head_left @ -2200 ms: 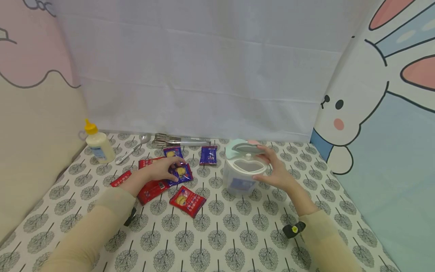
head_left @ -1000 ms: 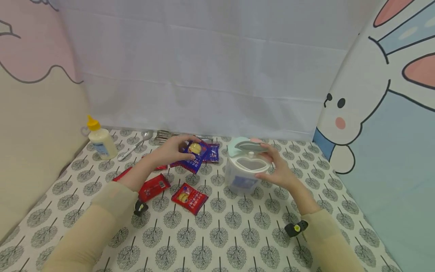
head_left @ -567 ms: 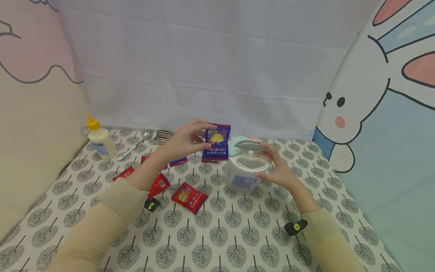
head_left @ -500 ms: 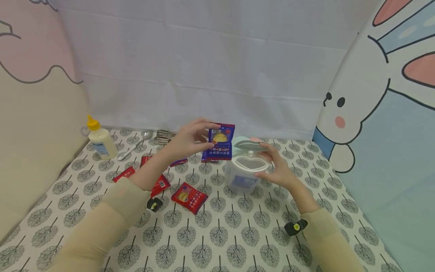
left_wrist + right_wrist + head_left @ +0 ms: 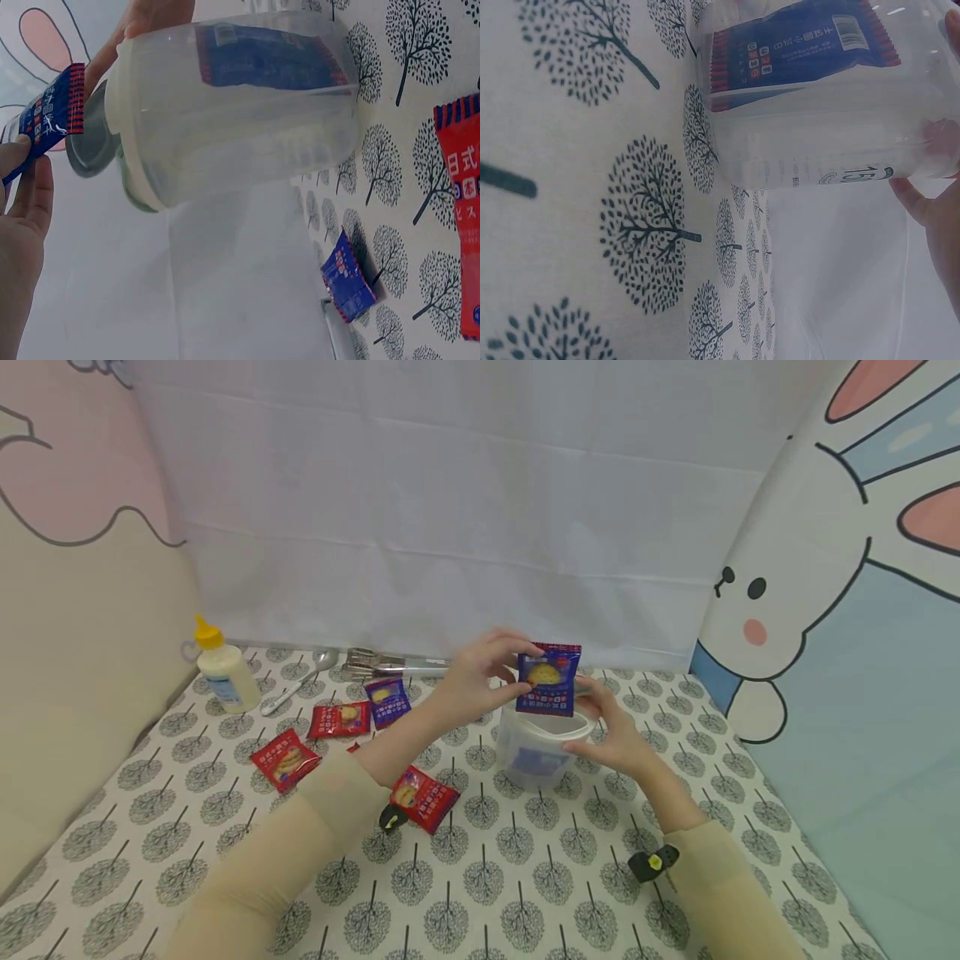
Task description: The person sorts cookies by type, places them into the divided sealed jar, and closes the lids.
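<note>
In the head view my left hand (image 5: 476,681) pinches a blue cookie packet (image 5: 551,681) between thumb and fingers. The packet stands upright above the mouth of a clear plastic canister (image 5: 517,752). My right hand (image 5: 618,739) grips the canister's top from the right. In the left wrist view the flip lid (image 5: 91,142) stands raised, and the held packet (image 5: 51,116) is outside the opening, close to the lid. Through the canister wall another blue packet (image 5: 795,52) shows in the right wrist view. The held packet hides part of the opening in the head view.
Red packets (image 5: 287,760) and a blue packet (image 5: 388,702) lie on the tree-patterned cloth at left. Behind them are metal tongs (image 5: 405,667), a spoon (image 5: 300,681) and a yellow-capped bottle (image 5: 227,677). Another blue packet (image 5: 349,277) lies near the canister.
My left hand has picked up a blue packet from the cloth, raised it and carried it right to above the canister. My right hand has stayed on the canister.
</note>
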The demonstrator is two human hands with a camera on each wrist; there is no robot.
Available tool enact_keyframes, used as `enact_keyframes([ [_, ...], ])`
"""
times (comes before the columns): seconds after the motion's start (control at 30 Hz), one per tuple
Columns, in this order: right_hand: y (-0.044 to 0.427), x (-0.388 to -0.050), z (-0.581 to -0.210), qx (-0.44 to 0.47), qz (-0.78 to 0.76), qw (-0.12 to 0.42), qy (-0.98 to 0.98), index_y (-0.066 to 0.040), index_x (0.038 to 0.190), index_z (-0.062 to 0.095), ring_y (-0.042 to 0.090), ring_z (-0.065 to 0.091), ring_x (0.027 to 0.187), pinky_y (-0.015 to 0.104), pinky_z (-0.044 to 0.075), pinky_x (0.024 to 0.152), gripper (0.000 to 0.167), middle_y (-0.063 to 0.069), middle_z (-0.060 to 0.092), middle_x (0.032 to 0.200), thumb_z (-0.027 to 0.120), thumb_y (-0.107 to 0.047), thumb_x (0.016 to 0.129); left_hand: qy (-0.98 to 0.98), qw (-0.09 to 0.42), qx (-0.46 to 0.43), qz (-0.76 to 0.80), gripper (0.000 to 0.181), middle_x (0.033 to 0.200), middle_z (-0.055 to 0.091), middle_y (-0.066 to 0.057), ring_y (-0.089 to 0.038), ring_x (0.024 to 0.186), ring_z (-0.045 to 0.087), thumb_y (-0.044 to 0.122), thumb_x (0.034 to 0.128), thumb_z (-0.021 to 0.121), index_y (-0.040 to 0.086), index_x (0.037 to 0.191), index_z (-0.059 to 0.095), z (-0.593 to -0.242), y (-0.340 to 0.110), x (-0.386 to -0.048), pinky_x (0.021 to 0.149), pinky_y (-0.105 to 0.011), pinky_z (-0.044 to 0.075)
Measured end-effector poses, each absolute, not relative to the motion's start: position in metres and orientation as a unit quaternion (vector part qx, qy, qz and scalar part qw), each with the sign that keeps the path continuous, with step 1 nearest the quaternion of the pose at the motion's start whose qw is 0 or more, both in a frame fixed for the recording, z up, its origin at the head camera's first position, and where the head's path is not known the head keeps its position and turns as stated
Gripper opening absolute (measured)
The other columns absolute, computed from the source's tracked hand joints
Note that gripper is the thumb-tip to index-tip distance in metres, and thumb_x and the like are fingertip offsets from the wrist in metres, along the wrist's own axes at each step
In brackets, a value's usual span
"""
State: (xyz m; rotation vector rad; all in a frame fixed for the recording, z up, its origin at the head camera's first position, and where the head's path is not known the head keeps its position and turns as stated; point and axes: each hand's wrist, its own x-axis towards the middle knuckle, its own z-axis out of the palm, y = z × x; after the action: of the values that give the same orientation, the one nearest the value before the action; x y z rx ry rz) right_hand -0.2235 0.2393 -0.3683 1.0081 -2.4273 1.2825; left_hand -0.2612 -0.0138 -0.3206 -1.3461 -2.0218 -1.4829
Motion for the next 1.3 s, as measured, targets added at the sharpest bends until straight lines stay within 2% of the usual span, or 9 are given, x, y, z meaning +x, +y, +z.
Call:
enact_keyframes([
  [0.27, 0.240, -0.226, -0.369, 0.338, 0.441, 0.103, -0.825, 0.004, 0.141, 0.023, -0.005, 0.044, 0.115, 0.062, 0.027, 0.106, 0.095, 0.027, 0.050, 0.126, 0.078, 0.008, 0.064, -0.688, 0.195, -0.496, -0.492, 0.040, 0.117, 0.054, -0.010, -0.016, 0.090, 0.061, -0.005, 0.0768, 0.072, 0.001, 0.115, 0.059, -0.339, 0.005, -0.267, 0.076, -0.019, 0.055],
  [0.57, 0.242, -0.227, -0.372, 0.358, 0.449, 0.097, -0.813, 0.000, 0.143, 0.019, -0.005, 0.039, 0.122, 0.066, 0.028, 0.103, 0.097, 0.029, 0.041, 0.135, 0.076, 0.011, 0.065, -0.721, 0.160, -0.502, -0.450, 0.043, 0.119, 0.057, -0.007, -0.015, 0.105, 0.056, 0.003, 0.0760, 0.076, 0.006, 0.116, 0.061, -0.361, -0.002, -0.266, 0.088, -0.018, 0.050],
  [0.73, 0.243, -0.228, -0.372, 0.367, 0.452, 0.100, -0.807, 0.000, 0.142, 0.019, -0.004, 0.041, 0.122, 0.067, 0.030, 0.102, 0.097, 0.030, 0.040, 0.135, 0.076, 0.013, 0.065, -0.739, 0.141, -0.505, -0.423, 0.047, 0.120, 0.057, -0.005, -0.017, 0.113, 0.052, 0.011, 0.0736, 0.080, 0.008, 0.117, 0.061, -0.367, -0.007, -0.260, 0.100, -0.024, 0.044],
  [0.9, 0.245, -0.232, -0.377, 0.375, 0.444, 0.109, -0.807, 0.000, 0.143, 0.020, 0.002, 0.044, 0.123, 0.067, 0.029, 0.102, 0.098, 0.029, 0.041, 0.136, 0.078, 0.009, 0.065, -0.763, 0.177, -0.519, -0.342, 0.050, 0.120, 0.060, -0.004, -0.018, 0.118, 0.049, 0.024, 0.0701, 0.082, 0.011, 0.114, 0.063, -0.374, -0.007, -0.259, 0.110, -0.033, 0.034],
  [1.1, 0.257, -0.251, -0.399, 0.373, 0.440, 0.112, -0.809, -0.012, 0.148, 0.021, 0.013, 0.049, 0.122, 0.058, 0.035, 0.102, 0.100, 0.017, 0.045, 0.138, 0.083, -0.011, 0.069, -0.788, 0.202, -0.524, -0.252, 0.055, 0.122, 0.062, 0.000, -0.018, 0.124, 0.045, 0.037, 0.0692, 0.082, 0.014, 0.115, 0.064, -0.383, -0.011, -0.260, 0.114, -0.036, 0.026],
  [1.3, 0.257, -0.251, -0.399, 0.361, 0.440, 0.104, -0.816, -0.011, 0.147, 0.021, 0.010, 0.048, 0.123, 0.054, 0.033, 0.106, 0.101, 0.017, 0.045, 0.139, 0.083, -0.008, 0.068, -0.780, 0.181, -0.533, -0.274, 0.061, 0.131, 0.056, -0.003, -0.018, 0.127, 0.044, 0.035, 0.0711, 0.080, 0.012, 0.123, 0.059, -0.381, -0.019, -0.259, 0.115, -0.039, 0.025],
])
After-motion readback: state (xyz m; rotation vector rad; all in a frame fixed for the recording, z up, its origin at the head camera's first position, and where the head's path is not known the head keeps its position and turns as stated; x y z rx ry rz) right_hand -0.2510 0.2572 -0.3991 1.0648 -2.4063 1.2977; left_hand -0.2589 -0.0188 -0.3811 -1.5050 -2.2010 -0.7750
